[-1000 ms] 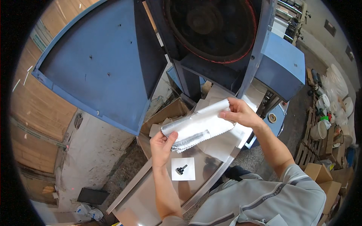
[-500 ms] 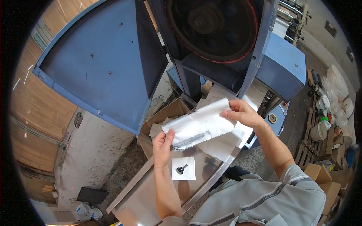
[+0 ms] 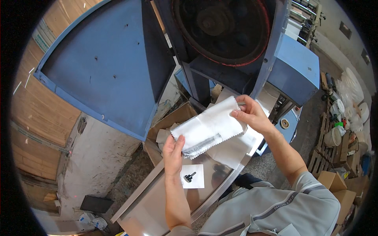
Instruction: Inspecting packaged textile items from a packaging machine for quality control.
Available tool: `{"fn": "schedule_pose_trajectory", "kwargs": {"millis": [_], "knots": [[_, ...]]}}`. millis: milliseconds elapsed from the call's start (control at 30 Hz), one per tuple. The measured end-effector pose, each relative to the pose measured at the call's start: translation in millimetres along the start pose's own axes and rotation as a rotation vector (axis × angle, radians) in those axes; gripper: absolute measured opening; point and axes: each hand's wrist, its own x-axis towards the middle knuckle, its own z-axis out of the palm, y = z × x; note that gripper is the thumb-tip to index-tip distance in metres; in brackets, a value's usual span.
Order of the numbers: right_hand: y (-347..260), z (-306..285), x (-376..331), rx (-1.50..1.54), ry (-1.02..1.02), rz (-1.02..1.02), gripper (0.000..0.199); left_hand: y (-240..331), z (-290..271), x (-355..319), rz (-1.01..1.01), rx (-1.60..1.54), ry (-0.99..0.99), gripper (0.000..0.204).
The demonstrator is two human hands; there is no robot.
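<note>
A folded white cloth [image 3: 210, 124] with zigzag-cut edges stretches between my two hands, above a metal tray-like table. A dark grey smudge marks its lower side. My left hand [image 3: 173, 153] pinches the cloth's left end with the thumb on top. At the opposite end, my right hand [image 3: 254, 116] grips the upper right corner between thumb and fingers. Below the cloth, a black star-shaped knob with a threaded stud [image 3: 189, 177] lies on a white paper square [image 3: 200, 183], which rests on the metal surface [image 3: 153, 208] beside my left forearm.
Ahead stands a blue machine with its cover [image 3: 106, 67] swung out to the left, exposing a large dark wheel [image 3: 220, 31]. A cardboard box [image 3: 151, 145] holding papers sits beside the table. On the right are a tape roll [image 3: 284, 123], a pallet and buckets.
The cloth has shifted slightly and tilted more, its right end raised. My left hand has moved a little right, and my right fingers have changed their grip at the corner.
</note>
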Motion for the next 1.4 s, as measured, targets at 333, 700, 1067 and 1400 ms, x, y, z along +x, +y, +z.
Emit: {"fn": "schedule_pose_trajectory", "kwargs": {"millis": [333, 700, 1067, 1400], "knots": [[-16, 1, -1, -0.022, 0.009, -0.013, 0.073, 0, -5, -5, -0.017, -0.074, 0.020, 0.067], [-68, -28, -1, -0.133, 0.289, -0.394, 0.068, -17, 38, 32, -0.103, 0.199, -0.015, 0.063], [-99, -52, -42, -0.240, 0.471, -0.549, 0.066, -97, 77, 131, -0.231, 0.703, -0.125, 0.081], [-83, -78, -49, -0.231, 0.505, -0.470, 0.067, -89, 90, 140, -0.200, 0.480, -0.248, 0.076]]}}
